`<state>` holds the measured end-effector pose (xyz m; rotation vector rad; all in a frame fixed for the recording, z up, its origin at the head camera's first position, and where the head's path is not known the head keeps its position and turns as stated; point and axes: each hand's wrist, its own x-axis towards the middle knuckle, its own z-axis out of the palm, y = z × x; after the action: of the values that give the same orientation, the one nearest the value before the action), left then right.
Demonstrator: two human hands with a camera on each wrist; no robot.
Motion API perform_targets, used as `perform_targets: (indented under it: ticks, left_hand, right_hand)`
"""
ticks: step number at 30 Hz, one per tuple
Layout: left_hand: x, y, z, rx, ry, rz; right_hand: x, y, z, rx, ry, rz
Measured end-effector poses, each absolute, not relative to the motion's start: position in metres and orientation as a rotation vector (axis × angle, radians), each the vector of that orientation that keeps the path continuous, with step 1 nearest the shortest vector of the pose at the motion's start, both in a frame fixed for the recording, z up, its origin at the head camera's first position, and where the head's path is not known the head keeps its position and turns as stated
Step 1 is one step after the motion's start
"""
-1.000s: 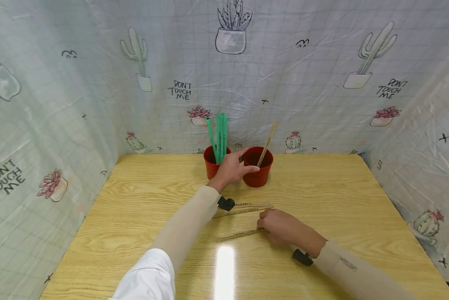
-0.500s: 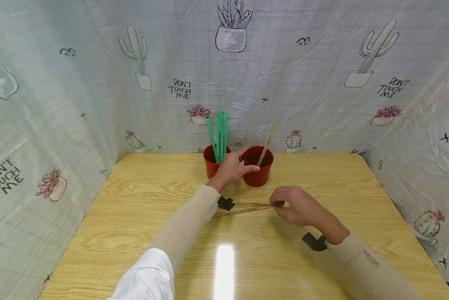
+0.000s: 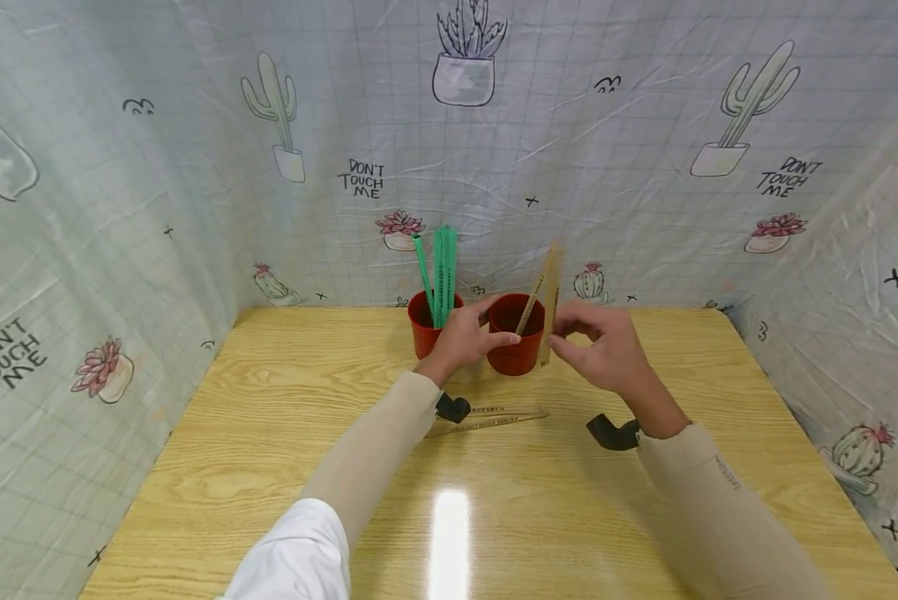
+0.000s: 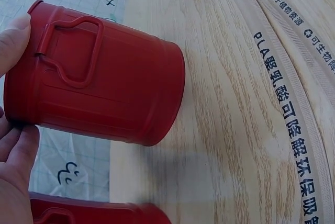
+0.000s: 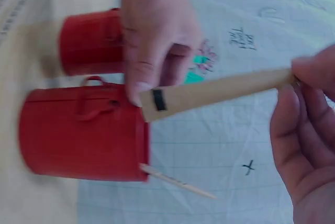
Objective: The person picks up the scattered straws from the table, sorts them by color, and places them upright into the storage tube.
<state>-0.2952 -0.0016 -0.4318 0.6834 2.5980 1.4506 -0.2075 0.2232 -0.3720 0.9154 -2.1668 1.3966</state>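
Note:
My left hand [image 3: 464, 333] grips the rim of the right-hand red bucket [image 3: 512, 360], thumb and fingers spread along it. In the left wrist view this bucket [image 4: 125, 85] shows a folded side handle. One tan paper-wrapped straw [image 3: 531, 304] leans in it. Just right of the bucket, my right hand [image 3: 602, 343] pinches another tan wrapped straw [image 5: 220, 93] near one end. Its free end reaches close to the bucket rim in the right wrist view. On the table lie more tan wrapped straws [image 3: 486, 423], with printed lettering, partly hidden by my left wrist.
A second red bucket [image 3: 423, 340] stands close on the left, holding several green wrapped straws [image 3: 443, 275]. Behind the wooden table [image 3: 291, 367] hangs a cactus-print cloth [image 3: 531, 150]. Dark wrist mounts [image 3: 612, 433] stick out below the hands.
My right hand let go of one straw, took a straw from the table and raised it up beside the right-hand bucket, turning it upright. My left hand has stayed on the rim.

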Motion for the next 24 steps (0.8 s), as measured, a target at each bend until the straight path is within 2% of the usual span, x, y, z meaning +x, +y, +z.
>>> perform_targets:
  ticks: [6,12,24]
  left_hand:
    - [-0.295,-0.002,-0.432,0.687,2.594,1.473]
    - [-0.296,0.0,-0.434,0.705,2.6,1.46]
    - [-0.297,0.0,-0.434,0.731,2.584,1.513]
  right_hand:
    - [-0.235,0.217,-0.363,0.705,-2.063,1.445]
    - [-0.255,0.214,-0.381,0.492,-2.097,1.438]
    - [-0.258,0.207,-0.404,0.193,-2.285,1.41]
